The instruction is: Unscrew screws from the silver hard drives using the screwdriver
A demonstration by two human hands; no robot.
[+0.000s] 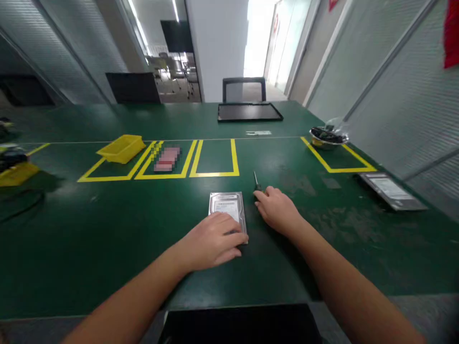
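A silver hard drive [225,198] with a white label lies flat on the green table in front of me. My left hand [215,239] reaches over its near half, with the fingertips curled at the right edge, so that part of the drive is hidden. Just to the right, my right hand [276,208] is closed around the dark handle of a screwdriver [256,179]. The thin metal shaft points away from me, low over the tabletop; I cannot tell whether it touches the surface. Most of the handle is covered by the fingers.
Yellow tape [214,175] marks several areas on the table [107,248]. A yellow tray [124,149] and a blurred pinkish item [167,159] are at left. At right are a metal bowl of dark parts [328,136] and another drive-like device [390,188]. A black-framed panel [250,112] lies farther back.
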